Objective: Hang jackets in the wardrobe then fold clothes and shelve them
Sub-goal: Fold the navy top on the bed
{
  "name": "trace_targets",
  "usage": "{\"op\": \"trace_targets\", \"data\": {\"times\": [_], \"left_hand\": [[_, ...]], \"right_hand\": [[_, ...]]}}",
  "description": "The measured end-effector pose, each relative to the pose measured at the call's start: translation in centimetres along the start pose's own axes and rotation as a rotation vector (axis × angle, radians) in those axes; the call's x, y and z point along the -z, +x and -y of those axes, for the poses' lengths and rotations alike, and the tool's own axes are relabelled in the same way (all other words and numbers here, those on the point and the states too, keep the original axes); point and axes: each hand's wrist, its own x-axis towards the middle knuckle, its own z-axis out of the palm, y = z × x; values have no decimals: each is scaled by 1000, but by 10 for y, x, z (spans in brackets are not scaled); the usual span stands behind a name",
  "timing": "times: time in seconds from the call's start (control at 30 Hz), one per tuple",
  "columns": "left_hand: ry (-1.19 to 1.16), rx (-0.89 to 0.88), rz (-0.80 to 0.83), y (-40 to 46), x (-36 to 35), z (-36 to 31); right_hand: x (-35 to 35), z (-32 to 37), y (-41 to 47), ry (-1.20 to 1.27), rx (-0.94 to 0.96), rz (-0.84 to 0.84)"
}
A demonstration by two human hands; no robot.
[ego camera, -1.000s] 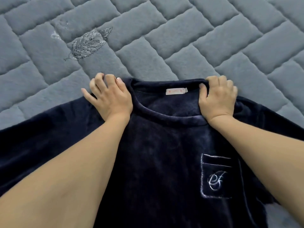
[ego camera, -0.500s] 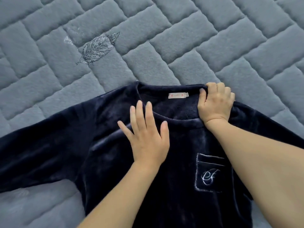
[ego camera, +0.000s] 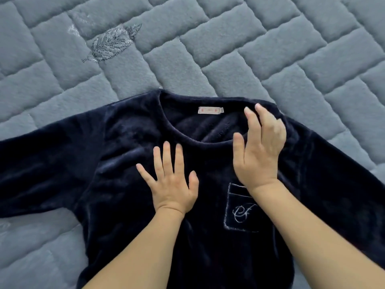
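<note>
Both hands flat-fingered on the navy top [ego camera: 116, 163], spread on the quilted cover [ego camera: 229, 49].
Left hand [ego camera: 174, 184] presses the chest; right hand [ego camera: 259, 151], blurred, has released the collar, seemingly hovering.

2 bare forearms, no sleeves, rings or watch.

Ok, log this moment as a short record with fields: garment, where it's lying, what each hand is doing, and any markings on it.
garment: dark navy fleece top, front up, sleeves spread out to both sides
surface: grey quilted bed cover
left hand: flat on the chest, fingers spread
right hand: open, fingers straight, by the neckline; contact unclear
markings: chest pocket with embroidered monogram; pale neck label
fold state: not yet folded
</note>
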Motion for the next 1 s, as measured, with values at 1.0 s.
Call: {"op": "trace_targets", "data": {"times": [1.0], "left_hand": [[63, -299, 40, -181, -12, 100]], "right_hand": [[9, 36, -194, -185, -129, 363]]}}
